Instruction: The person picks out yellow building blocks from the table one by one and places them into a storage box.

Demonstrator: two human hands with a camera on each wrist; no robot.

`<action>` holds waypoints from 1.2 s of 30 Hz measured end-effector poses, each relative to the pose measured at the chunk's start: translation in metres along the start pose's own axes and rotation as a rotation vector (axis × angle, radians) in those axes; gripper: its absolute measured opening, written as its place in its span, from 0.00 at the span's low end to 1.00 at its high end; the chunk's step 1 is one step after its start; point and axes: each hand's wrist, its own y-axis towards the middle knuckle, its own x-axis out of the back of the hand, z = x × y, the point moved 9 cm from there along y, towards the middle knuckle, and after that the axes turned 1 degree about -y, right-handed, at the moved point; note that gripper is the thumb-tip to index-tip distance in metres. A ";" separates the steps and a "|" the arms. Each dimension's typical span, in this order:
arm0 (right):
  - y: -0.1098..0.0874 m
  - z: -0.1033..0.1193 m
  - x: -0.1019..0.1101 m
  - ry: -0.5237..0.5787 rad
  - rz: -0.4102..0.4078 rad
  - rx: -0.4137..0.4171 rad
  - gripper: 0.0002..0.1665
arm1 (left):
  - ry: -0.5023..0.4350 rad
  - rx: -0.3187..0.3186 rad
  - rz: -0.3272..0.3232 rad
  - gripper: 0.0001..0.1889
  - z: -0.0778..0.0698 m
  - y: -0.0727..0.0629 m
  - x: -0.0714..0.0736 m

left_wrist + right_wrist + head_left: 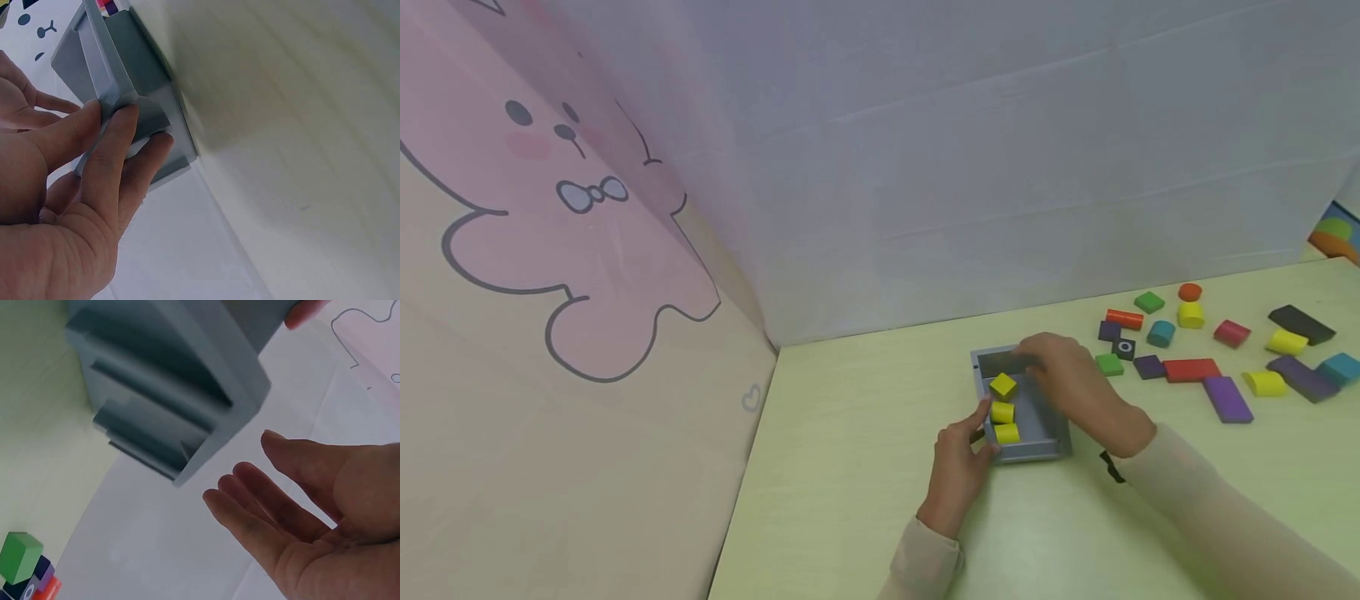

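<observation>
A grey plastic box [1028,451] stands on the table with its open side up. Along its left inner side are a yellow cube-like block [1003,386] and two yellow rounded blocks, the middle one [1002,412] and the near one [1007,433]. My left hand [958,467] grips the box's left rim near the front corner, fingers and thumb on the wall [115,75]. Over the far right corner is my right hand [1078,387]; the right wrist view shows its fingers [250,519] loosely bent, apart from the thumb, holding nothing.
Many coloured blocks lie scattered to the right, among them a red bar [1192,371], a purple bar [1228,400], a green block [1108,364] and a black bar [1302,324]. A pale cloth wall [1000,192] rises behind the table [842,467], with a printed curtain [587,275] at left.
</observation>
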 end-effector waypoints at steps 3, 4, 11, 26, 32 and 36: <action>-0.002 -0.006 0.005 0.003 -0.009 -0.012 0.19 | 0.002 0.002 -0.001 0.37 0.000 0.000 0.000; -0.003 -0.009 0.007 0.007 -0.009 -0.021 0.20 | 0.003 0.002 -0.001 0.37 0.000 0.000 0.000; -0.007 -0.031 0.018 -0.003 0.000 -0.072 0.23 | -0.002 0.002 -0.001 0.37 0.000 0.000 0.000; -0.015 -0.076 0.034 -0.024 0.008 -0.160 0.25 | -0.004 0.011 -0.006 0.37 0.002 -0.001 -0.001; -0.018 -0.086 0.038 -0.021 0.019 -0.171 0.25 | -0.007 0.017 -0.002 0.37 0.001 -0.001 -0.002; -0.021 -0.093 0.040 -0.016 0.019 -0.187 0.24 | -0.003 0.011 -0.002 0.37 0.001 -0.001 -0.001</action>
